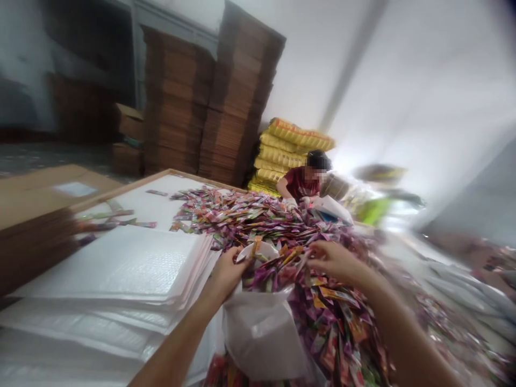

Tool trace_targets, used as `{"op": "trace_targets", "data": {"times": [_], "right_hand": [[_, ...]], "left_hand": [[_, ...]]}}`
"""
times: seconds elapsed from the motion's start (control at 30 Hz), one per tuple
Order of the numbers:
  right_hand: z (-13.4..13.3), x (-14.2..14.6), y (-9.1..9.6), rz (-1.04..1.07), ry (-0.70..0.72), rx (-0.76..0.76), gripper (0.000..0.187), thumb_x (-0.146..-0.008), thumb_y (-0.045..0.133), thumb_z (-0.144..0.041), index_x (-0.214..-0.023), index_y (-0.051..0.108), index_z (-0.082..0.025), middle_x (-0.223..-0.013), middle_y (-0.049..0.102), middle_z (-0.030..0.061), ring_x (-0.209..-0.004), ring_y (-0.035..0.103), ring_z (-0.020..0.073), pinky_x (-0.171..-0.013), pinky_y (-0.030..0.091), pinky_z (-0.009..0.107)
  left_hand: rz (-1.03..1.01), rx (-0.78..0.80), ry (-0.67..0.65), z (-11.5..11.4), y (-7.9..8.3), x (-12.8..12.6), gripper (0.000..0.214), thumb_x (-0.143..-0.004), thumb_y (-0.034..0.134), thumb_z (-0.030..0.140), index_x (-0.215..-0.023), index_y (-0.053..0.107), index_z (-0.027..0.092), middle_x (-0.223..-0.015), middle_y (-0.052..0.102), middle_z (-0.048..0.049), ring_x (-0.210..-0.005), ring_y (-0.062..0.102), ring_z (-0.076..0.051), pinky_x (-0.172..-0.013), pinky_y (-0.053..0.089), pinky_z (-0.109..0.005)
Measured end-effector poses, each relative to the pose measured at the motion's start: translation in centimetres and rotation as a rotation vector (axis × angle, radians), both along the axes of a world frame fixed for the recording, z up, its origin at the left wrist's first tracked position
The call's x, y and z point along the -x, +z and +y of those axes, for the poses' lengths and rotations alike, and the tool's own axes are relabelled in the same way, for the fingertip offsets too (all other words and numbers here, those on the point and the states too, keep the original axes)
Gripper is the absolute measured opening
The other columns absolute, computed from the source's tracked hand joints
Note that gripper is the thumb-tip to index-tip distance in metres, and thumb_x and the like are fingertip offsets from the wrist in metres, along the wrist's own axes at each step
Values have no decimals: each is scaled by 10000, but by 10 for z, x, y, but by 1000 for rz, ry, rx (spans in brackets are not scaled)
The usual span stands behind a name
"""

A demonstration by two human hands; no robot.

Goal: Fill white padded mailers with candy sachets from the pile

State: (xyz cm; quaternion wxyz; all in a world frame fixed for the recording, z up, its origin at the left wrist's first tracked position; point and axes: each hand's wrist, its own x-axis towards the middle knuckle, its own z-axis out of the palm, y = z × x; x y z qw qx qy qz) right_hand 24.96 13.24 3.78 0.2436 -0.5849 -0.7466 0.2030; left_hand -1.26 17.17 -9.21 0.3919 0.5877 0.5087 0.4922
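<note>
My left hand [228, 271] is closed at the rim of a white bag or pouch [264, 336], thumb and fingers pinching its edge. A curved white edge [245, 251] shows beyond the fingers, and small packets lie between it and the pouch's front. I cannot tell how many are inside. On the right, my right hand [332, 260] curls its fingers around some small shiny packets at the top of the heap [250, 215]; blur hides how many. These packets are flat, in purple, orange, red and green. White bubble mailers [121, 260] are stacked left of my left hand.
Across the heap, a person in a dark red shirt [300, 183] bends over the packets. Behind stand tall stacks of flat cardboard [177, 102] and piled yellow sacks [282, 150]. A wooden rim [121, 191] edges the white tabletop [141, 199]. Cardboard [44, 196] lies at left.
</note>
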Motion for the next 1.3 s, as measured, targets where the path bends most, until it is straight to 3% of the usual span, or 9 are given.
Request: {"op": "trace_targets", "data": {"times": [0.1, 0.17, 0.3, 0.57, 0.73, 0.83, 0.93, 1.07, 1.3], "right_hand": [[-6, 6, -53, 356, -39, 322, 490, -678, 641, -247, -1160, 618, -159, -706, 683, -6, -548, 608, 152, -515, 492, 265], [-9, 21, -64, 545, -101, 265, 521, -644, 635, -212, -1158, 580, -149, -664, 646, -38, -511, 569, 116, -496, 471, 227], [0, 33, -33, 610, -105, -16, 599, -616, 669, -169, -1196, 523, -184, -646, 612, -74, -485, 525, 86, -457, 404, 176], [16, 18, -6, 607, -39, -74, 523, -578, 823, -245, -1028, 568, -172, -563, 561, -90, -413, 435, 59, -396, 323, 160], [-9, 8, 1, 601, -103, -103, 394, -676, 775, -271, -998, 574, -167, -624, 615, -25, -515, 579, 146, -501, 502, 280], [-71, 10, -35, 263, 54, -300, 290, -733, 628, -104, -1006, 618, -202, -864, 678, 43, -815, 652, 205, -764, 550, 378], [-145, 20, -119, -242, 526, -168, 587, -700, 589, -34, -1230, 604, -285, -1270, 631, 90, -1158, 576, 316, -944, 492, 506], [-182, 44, -223, -558, 705, -105, 725, -869, 576, -216, -1506, 288, -410, -1613, 250, 81, -1421, 256, 470, -959, 353, 759], [-150, 91, -234, -555, 805, -252, 744, -824, 629, -458, -1479, 279, -498, -1558, 323, 98, -1331, 326, 514, -840, 430, 673]], "left_hand": [[300, -76, -9, -3, 18, -2, 102, -620, 651, 186, -712, 692, 170, -731, 674, -32, -721, 592, -190, -666, 422, -264], [348, -62, -58, -6, 36, -3, 178, -581, 621, 115, -731, 702, 167, -711, 670, -19, -720, 588, -177, -671, 423, -252], [126, -80, -84, -8, 75, -1, 414, -641, 645, 181, -1049, 682, 121, -831, 694, -32, -728, 613, -159, -668, 451, -248], [184, 31, -207, -32, 110, 17, 488, -632, 759, 255, -1091, 655, 126, -711, 620, 14, -569, 521, -91, -519, 368, -184], [190, 36, -229, -31, 125, 23, 567, -582, 779, 150, -1137, 669, 121, -684, 576, 20, -568, 521, -93, -561, 417, -219], [192, 11, -85, -25, 121, 29, 526, -619, 726, 116, -1141, 679, 148, -736, 575, 9, -558, 501, -75, -593, 439, -237], [257, 7, -101, -25, 106, 32, 610, -623, 721, 141, -1226, 650, 195, -835, 631, -15, -584, 529, -87, -595, 438, -223], [262, 76, -205, -36, 91, 36, 598, -581, 757, 215, -1175, 702, 184, -1000, 709, -70, -712, 608, -154, -597, 447, -211], [194, 339, -204, -50, 85, 52, 506, -447, 713, 109, -950, 756, 139, -652, 673, -16, -512, 540, -124, -454, 347, -193]]}}
